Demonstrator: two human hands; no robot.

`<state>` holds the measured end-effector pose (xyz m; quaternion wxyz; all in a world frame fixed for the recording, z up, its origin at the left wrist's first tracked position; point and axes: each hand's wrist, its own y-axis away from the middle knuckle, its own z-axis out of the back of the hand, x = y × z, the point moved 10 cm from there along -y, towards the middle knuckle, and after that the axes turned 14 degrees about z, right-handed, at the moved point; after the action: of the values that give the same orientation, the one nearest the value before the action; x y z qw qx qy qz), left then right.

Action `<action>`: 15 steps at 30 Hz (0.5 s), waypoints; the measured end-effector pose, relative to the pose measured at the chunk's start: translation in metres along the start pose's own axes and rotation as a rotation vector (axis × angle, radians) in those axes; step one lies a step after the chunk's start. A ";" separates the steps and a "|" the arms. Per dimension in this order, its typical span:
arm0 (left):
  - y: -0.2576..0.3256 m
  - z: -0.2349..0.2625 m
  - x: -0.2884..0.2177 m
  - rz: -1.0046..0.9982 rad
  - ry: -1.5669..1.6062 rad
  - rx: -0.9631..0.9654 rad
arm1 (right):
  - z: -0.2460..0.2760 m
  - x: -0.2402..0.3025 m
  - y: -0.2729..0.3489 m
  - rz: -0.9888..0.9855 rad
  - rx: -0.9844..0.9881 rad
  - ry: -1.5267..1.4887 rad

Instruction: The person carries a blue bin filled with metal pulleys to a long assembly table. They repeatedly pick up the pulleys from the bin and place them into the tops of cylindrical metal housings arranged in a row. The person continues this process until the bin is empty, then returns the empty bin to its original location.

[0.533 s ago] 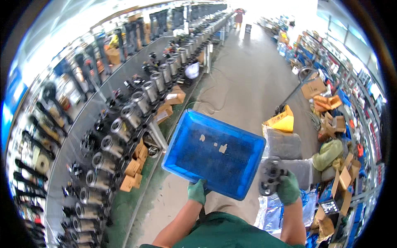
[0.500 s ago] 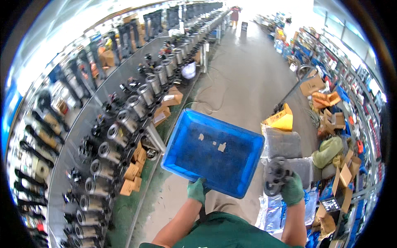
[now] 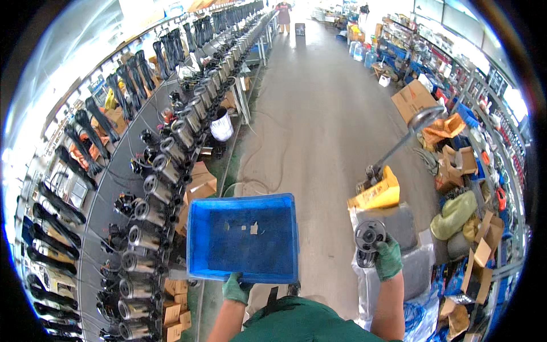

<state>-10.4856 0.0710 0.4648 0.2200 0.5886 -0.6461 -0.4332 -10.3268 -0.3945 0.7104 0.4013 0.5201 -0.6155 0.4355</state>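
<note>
My left hand (image 3: 236,289), in a green glove, is closed on the near rim of a shallow blue plastic crate (image 3: 196,239). A few torn scraps of pale paper or tape lie on the crate's floor. My right hand (image 3: 390,259), gloved in green too, grips a dark round part (image 3: 364,242) with a raised ring and a hole in its middle. Beneath it is a second dark rounded shape, partly hidden, and I cannot tell if it is a separate piece. The right hand is over a plastic-wrapped stack (image 3: 419,273).
Along the left runs a long bench (image 3: 117,188) lined with metal cylinders and black parts; cardboard boxes (image 3: 199,181) sit beneath. Ahead right stands a yellow pallet truck (image 3: 379,194) with its handle raised. Cluttered shelving and open cartons (image 3: 484,242) line the right. A person (image 3: 283,16) stands far off.
The blue crate has swung left in view and now sits squarer, with my left hand still on its rim. My right hand and the round part have shifted slightly left. The whole view has turned.
</note>
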 end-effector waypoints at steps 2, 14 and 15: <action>-0.040 -0.025 -0.015 -0.005 0.027 -0.104 | -0.015 -0.026 -0.066 -0.038 0.038 -0.028; -0.282 -0.402 -0.107 -0.084 -0.053 -0.028 | -0.046 -0.079 -0.468 0.017 0.070 0.137; -0.295 -0.436 -0.112 -0.081 -0.060 -0.025 | -0.050 -0.076 -0.502 0.019 0.092 0.147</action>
<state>-9.9475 0.0660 0.4787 0.1901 0.5984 -0.6226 -0.4670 -9.8171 -0.3644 0.7129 0.4171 0.4988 -0.5684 0.5041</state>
